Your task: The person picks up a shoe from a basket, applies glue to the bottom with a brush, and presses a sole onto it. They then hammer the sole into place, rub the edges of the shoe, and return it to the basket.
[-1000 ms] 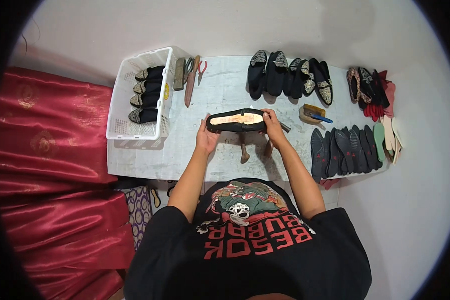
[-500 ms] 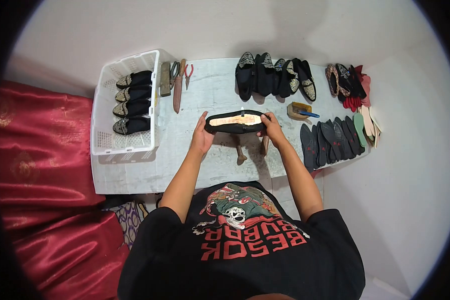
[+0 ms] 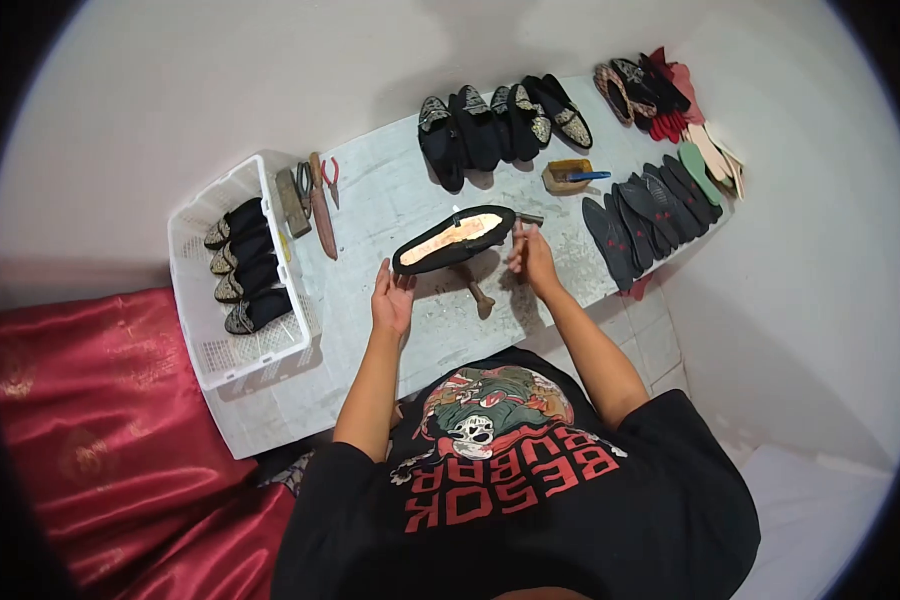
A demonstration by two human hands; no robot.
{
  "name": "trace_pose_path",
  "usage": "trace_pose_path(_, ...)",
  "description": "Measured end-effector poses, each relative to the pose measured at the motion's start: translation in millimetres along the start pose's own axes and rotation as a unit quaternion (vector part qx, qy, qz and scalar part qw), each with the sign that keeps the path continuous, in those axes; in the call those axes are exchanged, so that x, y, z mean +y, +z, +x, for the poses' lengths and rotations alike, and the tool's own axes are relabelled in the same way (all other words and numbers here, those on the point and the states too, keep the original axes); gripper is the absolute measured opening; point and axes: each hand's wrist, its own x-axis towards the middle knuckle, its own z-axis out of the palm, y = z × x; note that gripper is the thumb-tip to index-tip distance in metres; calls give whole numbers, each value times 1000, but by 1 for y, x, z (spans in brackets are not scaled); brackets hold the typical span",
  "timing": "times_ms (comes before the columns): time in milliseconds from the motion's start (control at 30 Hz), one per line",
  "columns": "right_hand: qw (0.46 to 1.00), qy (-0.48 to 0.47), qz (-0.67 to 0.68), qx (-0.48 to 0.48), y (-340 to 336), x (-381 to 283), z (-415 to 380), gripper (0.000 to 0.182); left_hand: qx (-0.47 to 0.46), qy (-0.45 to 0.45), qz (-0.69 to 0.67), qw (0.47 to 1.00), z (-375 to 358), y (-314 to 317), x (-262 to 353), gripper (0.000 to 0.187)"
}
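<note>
A black shoe (image 3: pixel 455 240) lies sole-up and slanted, its pale underside showing, over a stand (image 3: pixel 479 297) on the table. My left hand (image 3: pixel 392 298) supports its lower left end from below, thumb at the edge; the fingertips are partly hidden beneath it. My right hand (image 3: pixel 538 262) is off the shoe, at its right end, with curled fingers around the handle of a hammer (image 3: pixel 532 218). The dark hammer head shows above my fingers, while most of the handle is covered by the hand.
A white basket (image 3: pixel 240 372) with several patterned black shoes is on the left. Beside it lie red-handled pliers (image 3: pixel 333 182) and a knife-like brown tool (image 3: pixel 324 222). More shoes (image 3: pixel 475 135) line the back. A brush box (image 3: pixel 567 177) and black soles (image 3: pixel 635 225) occupy the right.
My right hand has let go of the shoe and moved down to the hammer. The shoe has tilted, its right end higher. The whole view has turned.
</note>
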Motion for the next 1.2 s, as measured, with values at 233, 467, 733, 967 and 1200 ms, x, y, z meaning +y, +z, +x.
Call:
trace_pose_path(233,984,101,-144,28,-65,110,-92,17,-62,-108,220,967,-52,-38,-22,39)
trace_pose_path(467,988,132,-85,-16,-65,93,-75,11,-154,-227,331,903,-57,9,-54,23)
trace_pose_path(733,956,-70,-283,-17,-122,48,-3,9,-236,-259,422,836,-28,88,-125,30)
trace_pose_path(967,848,-117,-509,91,-244,-23,25,36,-300,-236,631,676,4,149,-232,40)
trace_pose_path(1200,812,-98,-575,20,-270,-47,40,73,-252,-140,637,715,51,161,-318,54)
